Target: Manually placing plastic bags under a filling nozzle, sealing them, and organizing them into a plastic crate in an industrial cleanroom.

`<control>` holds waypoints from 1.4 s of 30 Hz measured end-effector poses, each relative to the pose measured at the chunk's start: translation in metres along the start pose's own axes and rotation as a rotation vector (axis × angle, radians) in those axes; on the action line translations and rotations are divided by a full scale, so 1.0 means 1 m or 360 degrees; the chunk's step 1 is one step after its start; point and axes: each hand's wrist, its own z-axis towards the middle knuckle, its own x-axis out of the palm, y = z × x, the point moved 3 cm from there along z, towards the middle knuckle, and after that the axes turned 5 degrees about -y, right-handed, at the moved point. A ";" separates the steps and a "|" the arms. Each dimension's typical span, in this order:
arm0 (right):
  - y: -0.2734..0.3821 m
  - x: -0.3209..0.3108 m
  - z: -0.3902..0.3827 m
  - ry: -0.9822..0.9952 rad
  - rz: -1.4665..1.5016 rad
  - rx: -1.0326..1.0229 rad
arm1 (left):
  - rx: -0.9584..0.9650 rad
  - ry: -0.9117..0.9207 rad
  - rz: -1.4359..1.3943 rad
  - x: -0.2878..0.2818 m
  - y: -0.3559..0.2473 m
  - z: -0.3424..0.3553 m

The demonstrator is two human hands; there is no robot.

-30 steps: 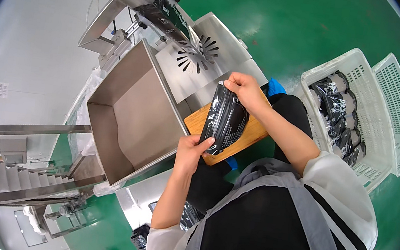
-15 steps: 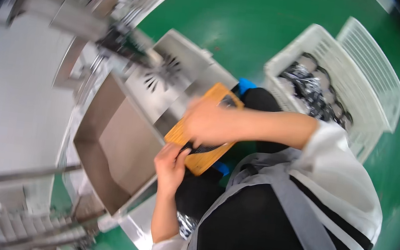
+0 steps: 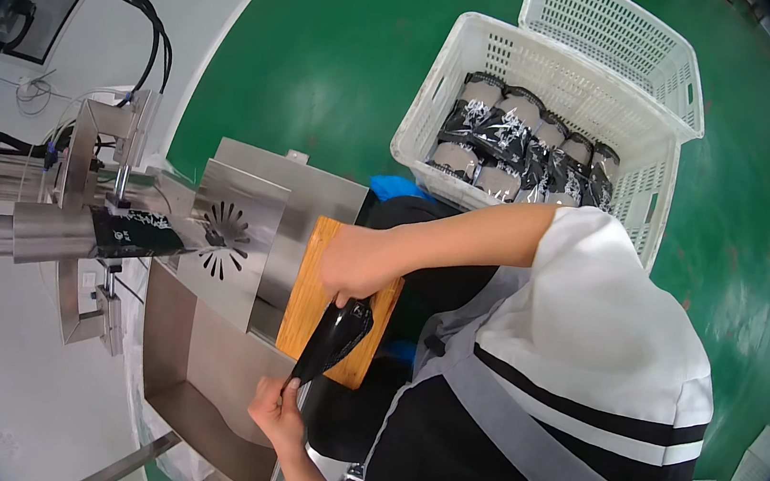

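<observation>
A slender black plastic bag [image 3: 332, 337], glossy with a fine-patterned side, stretches between my two hands across a wooden board [image 3: 304, 298]. My left hand [image 3: 278, 410] pinches its lower end just beyond the board's near edge. At the upper end, the fingers of my right hand [image 3: 363, 262] are closed on the bag, back of the hand up over the board. The fingertips of the right hand are partly hidden beneath it. The board lies over my dark-clad lap, next to a steel tray.
On the left, a machine's steel tube [image 3: 49, 235] carries another black bag [image 3: 136, 234] with white print. Below it stand a slotted steel plate [image 3: 232, 236] and a deep steel bin [image 3: 217, 355]. A white crate [image 3: 431, 102] holds several filled packets [image 3: 516, 112], against a second crate [image 3: 621, 44].
My view has swung, and the blur is gone. My right hand, earlier smeared by motion, now grips the bag's upper end. The left hand has drawn off the board, stretching the bag.
</observation>
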 end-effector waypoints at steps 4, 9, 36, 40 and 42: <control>-0.013 -0.001 -0.028 -0.0233 0.0146 0.0010 | 0.0114 0.0001 0.0129 0.005 -0.031 0.013; -0.003 -0.080 -0.071 -0.0804 0.0346 -0.0065 | 0.0389 -0.0208 0.0170 -0.022 -0.114 0.060; -0.340 0.201 -0.435 -0.0102 -0.0204 0.2269 | -0.1119 -0.0049 -0.0115 0.019 -0.043 -0.011; -0.393 0.221 -0.531 -0.0316 -0.0217 0.2403 | -0.1137 -0.0612 -0.0135 -0.016 -0.021 -0.042; -0.416 0.209 -0.551 -0.0467 -0.0507 0.2022 | -0.1154 -0.1175 0.0044 -0.040 0.009 -0.098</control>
